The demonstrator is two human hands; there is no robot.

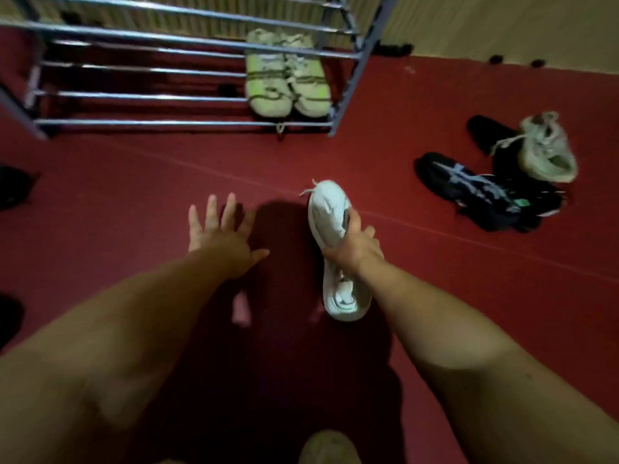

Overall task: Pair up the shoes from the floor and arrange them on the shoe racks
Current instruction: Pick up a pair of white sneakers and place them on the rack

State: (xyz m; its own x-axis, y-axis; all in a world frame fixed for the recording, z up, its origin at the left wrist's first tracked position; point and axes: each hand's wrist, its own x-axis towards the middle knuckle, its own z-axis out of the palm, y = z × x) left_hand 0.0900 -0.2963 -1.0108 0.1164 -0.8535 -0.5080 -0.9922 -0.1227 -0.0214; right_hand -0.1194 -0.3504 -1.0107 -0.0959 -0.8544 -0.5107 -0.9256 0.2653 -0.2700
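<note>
My right hand point(353, 247) grips a white sneaker point(330, 214) around its middle and holds it above the red floor, toe pointing away from me. Beside it to the left, my left hand point(221, 236) is spread open with nothing in it. A metal shoe rack point(187, 123) stands at the top of the view. On its lowest shelf, at the right end, rests a pair of pale yellow-green sneakers point(286, 75). On the floor at right lie a black sneaker with grey stripes point(469, 185), another dark shoe point(489, 135) and a pale beige sneaker point(546, 149).
Red carpet point(134, 182) covers the floor; a pale wall point(502, 25) runs along the back. Dark shapes sit at the left edge point(13, 185). A pale shoe toe point(326, 448) shows at the bottom edge. Small dark items point(393, 48) lie by the wall.
</note>
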